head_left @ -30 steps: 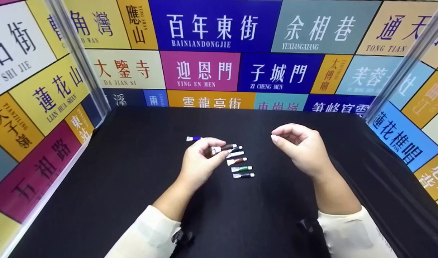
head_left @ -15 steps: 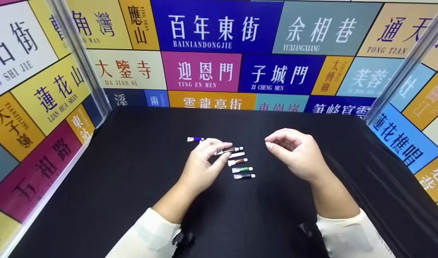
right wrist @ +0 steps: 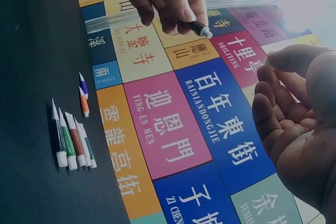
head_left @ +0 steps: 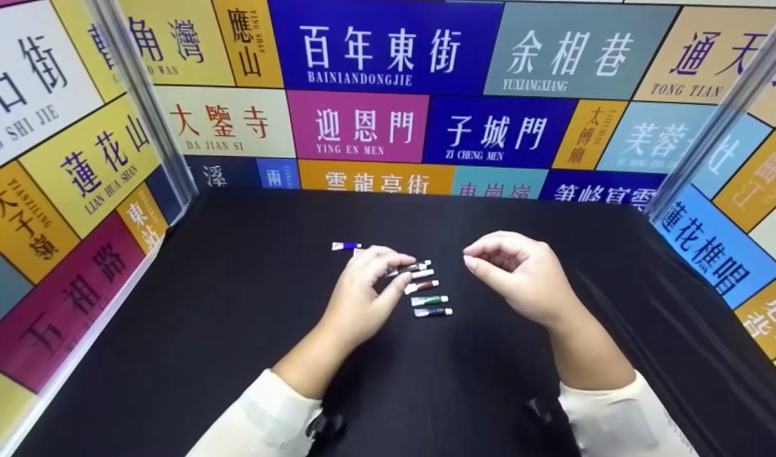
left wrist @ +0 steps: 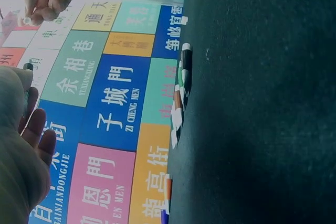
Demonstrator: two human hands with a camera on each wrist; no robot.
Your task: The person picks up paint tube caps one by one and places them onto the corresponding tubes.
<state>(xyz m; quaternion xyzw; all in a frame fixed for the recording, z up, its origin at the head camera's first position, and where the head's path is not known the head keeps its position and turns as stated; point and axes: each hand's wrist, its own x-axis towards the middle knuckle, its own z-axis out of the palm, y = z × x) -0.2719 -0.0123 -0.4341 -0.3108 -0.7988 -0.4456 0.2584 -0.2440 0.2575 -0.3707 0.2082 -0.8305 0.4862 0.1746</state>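
Note:
My left hand (head_left: 366, 289) pinches a dark paint tube (right wrist: 195, 27) between thumb and fingers, above the black cloth. The tube's pale end points towards my right hand (head_left: 521, 273). Raised to the right, that hand has thumb and forefinger together on a small white cap (left wrist: 27, 20), mostly covered by the fingertips. Beneath and beside the left hand lie a white-labelled tube (head_left: 421, 274), a brown tube (head_left: 421, 287), a green tube (head_left: 429, 300) and a black tube (head_left: 432, 311), in a column with white caps rightward. Part of the column is hidden by the left hand.
A purple tube (head_left: 346, 246) lies farther back, left of the column. Beside it is an orange tube (right wrist: 84, 103), nearly hidden in the head view. Black cloth (head_left: 235, 304) covers the table, and printed panels (head_left: 356, 127) enclose its back and sides.
My right hand has moved left and slightly nearer, towards the left hand. The left hand has shifted a little right with its tube, now overlapping the column more. The lying tubes stay put.

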